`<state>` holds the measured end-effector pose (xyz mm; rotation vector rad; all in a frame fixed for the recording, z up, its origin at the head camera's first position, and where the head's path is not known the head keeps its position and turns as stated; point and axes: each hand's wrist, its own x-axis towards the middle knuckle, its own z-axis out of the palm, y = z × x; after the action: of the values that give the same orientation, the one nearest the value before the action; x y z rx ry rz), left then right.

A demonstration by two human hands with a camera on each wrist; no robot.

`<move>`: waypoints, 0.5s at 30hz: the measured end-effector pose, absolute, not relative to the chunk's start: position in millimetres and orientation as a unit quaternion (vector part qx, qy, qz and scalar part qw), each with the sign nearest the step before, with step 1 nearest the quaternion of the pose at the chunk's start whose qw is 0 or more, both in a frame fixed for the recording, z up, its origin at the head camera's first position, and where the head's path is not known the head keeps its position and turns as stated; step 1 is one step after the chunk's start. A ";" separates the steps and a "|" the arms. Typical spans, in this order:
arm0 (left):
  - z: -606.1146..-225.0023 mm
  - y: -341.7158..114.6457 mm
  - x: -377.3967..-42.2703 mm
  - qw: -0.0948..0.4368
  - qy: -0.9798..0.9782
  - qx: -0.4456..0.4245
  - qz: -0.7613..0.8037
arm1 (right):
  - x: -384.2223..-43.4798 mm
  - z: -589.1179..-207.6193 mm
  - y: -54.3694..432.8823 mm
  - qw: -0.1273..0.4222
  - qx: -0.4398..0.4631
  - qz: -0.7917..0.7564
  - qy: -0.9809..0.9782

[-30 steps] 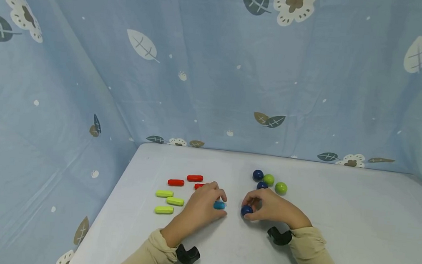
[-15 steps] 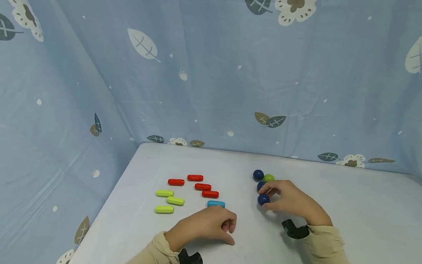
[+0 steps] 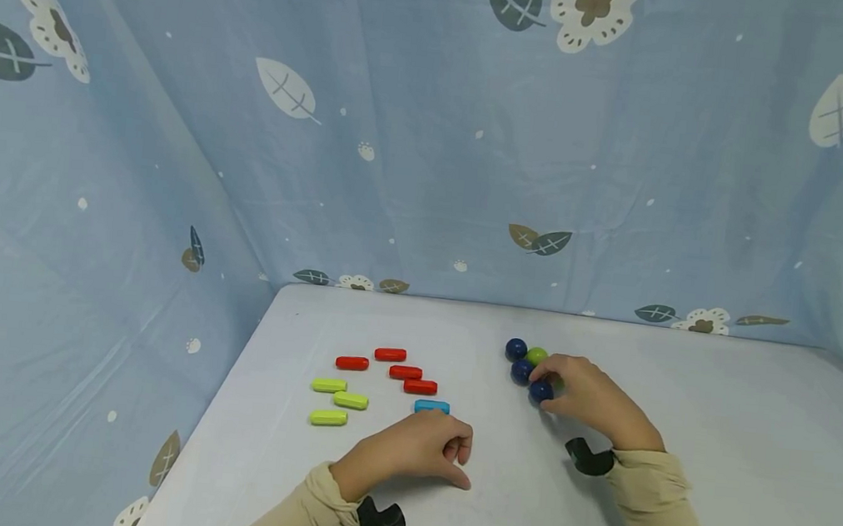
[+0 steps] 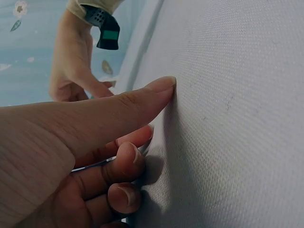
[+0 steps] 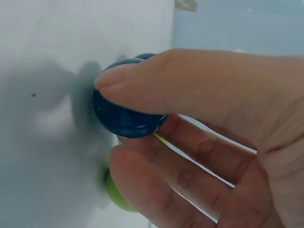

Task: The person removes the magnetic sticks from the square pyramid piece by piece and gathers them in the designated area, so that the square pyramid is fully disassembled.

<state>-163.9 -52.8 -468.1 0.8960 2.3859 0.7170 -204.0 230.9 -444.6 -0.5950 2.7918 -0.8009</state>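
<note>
My right hand pinches a glossy dark blue ball between thumb and fingers, at the near end of a small cluster. Two more dark blue balls and a green ball lie just beyond it. Another green ball shows beside my fingers in the right wrist view; in the head view my hand mostly covers it. My left hand rests on the white table with loosely curled fingers and holds nothing. A blue stick lies just beyond its knuckles.
Several red sticks lie at the left of the white table, with three yellow-green sticks nearer the front. A blue patterned curtain hangs behind the table and along its left side.
My right hand has carried the blue ball away and rightward to the other balls. My left hand has drawn back from the blue stick toward the front, then stayed still.
</note>
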 end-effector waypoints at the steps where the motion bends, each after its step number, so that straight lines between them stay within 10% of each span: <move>1: -468.2 -52.7 -164.0 0.246 0.874 0.327 0.263 | -203.8 -445.2 230.2 0.089 -0.197 -0.266 0.940; 15: -466.9 -51.5 -163.9 0.249 0.873 0.330 0.258 | -203.1 -446.0 230.3 0.072 -0.201 -0.260 0.942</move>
<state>-163.9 -51.5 -466.9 0.8987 2.3785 0.7034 -203.1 230.3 -446.0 -0.6052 2.8290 -0.7813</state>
